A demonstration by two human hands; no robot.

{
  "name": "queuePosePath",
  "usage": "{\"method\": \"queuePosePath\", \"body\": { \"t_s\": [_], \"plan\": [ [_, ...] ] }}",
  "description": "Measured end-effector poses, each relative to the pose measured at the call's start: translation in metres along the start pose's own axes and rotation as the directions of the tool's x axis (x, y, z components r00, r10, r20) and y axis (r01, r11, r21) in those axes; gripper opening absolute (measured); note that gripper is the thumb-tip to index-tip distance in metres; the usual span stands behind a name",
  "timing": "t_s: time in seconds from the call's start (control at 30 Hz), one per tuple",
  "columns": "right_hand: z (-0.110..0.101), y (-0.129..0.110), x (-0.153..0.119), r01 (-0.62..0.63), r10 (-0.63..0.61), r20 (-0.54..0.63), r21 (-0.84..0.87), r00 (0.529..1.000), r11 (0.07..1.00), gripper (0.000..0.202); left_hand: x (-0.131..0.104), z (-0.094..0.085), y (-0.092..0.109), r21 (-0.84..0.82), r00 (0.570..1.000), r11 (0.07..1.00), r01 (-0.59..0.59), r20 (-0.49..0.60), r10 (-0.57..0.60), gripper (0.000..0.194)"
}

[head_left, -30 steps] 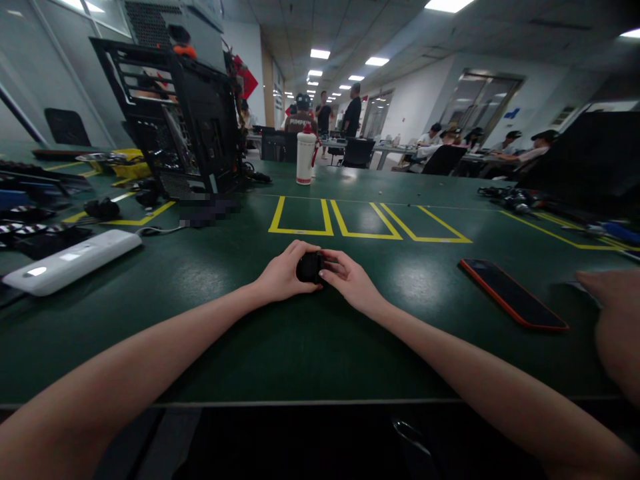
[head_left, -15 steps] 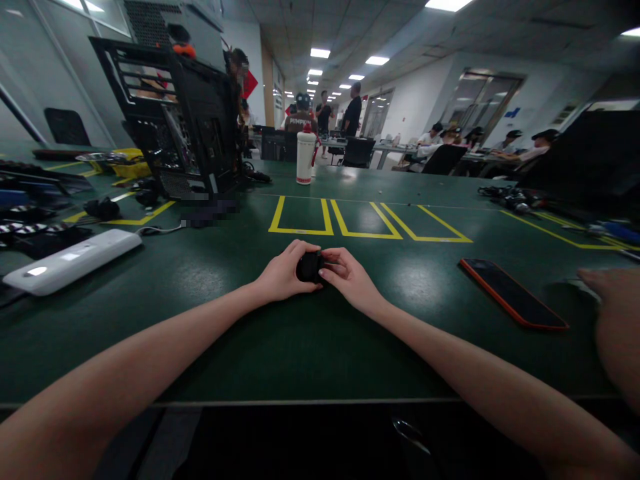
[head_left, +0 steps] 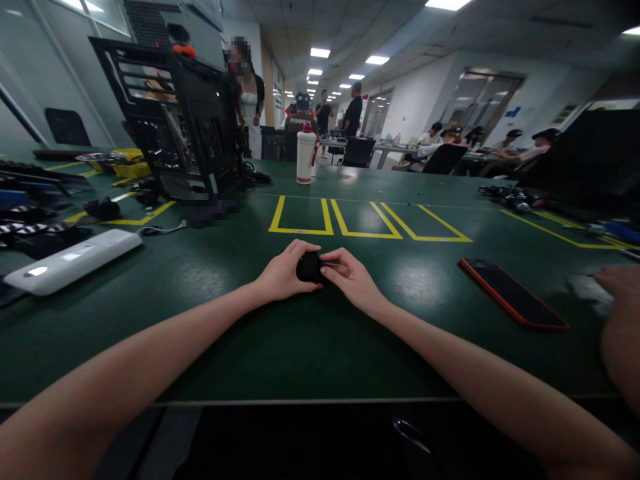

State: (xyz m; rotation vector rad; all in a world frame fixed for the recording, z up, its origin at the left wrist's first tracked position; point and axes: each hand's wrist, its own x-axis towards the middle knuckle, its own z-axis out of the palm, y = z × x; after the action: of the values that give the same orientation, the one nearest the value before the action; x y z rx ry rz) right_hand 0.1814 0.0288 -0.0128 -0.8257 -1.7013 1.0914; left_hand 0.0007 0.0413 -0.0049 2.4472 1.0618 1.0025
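A small black rounded object (head_left: 309,267) is between my two hands, just above or on the green table; its kind is not clear. My left hand (head_left: 284,272) curls around its left side, thumb and fingers closed on it. From the other side, my right hand (head_left: 351,277) pinches at its right edge with thumb and fingertips. Part of the object is hidden by my fingers.
Right of my hands lies an orange-edged phone (head_left: 513,293), with another person's hand (head_left: 613,283) beyond it. A white power strip (head_left: 75,260), an open computer case (head_left: 200,127) and a white cup (head_left: 305,159) stand around. Yellow tape (head_left: 367,235) marks the green table (head_left: 320,353).
My right fingers have shifted slightly at the black object's edge; my left hand keeps its hold. The other person's hand moved right, and a person came into view behind the computer case.
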Motion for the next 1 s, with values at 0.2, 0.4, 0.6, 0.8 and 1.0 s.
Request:
{"method": "queuePosePath", "body": {
  "t_s": [0.2,0.4,0.6,0.8,1.0],
  "plan": [
    [-0.0022,0.0017,0.0,-0.078,0.078,0.027,0.009,0.997,0.997,0.03,-0.0003,-0.0005,0.0004,0.006,1.0,1.0,-0.02,0.006,0.02,0.059],
    [-0.0004,0.001,-0.002,-0.048,0.044,0.051,0.09,0.998,0.995,0.025,-0.0003,0.0012,-0.0012,0.009,0.999,0.999,-0.03,-0.01,0.03,0.059],
    [-0.0003,0.0015,0.0028,-0.022,0.023,-0.023,0.02,0.999,1.0,0.017,-0.0001,0.0014,-0.002,0.002,1.0,1.0,-0.018,-0.005,0.018,0.06],
    [-0.0025,-0.0002,0.0018,-0.083,0.082,0.04,0.038,0.996,0.996,0.029,-0.0003,0.0008,-0.0028,0.012,1.0,0.999,-0.03,-0.001,0.03,0.06],
    [-0.0018,-0.0001,-0.0014,-0.023,0.019,0.052,0.082,0.998,0.996,0.024,-0.0008,0.0,-0.0009,0.025,1.0,0.999,-0.023,0.0,0.023,0.06]
  ]
}}
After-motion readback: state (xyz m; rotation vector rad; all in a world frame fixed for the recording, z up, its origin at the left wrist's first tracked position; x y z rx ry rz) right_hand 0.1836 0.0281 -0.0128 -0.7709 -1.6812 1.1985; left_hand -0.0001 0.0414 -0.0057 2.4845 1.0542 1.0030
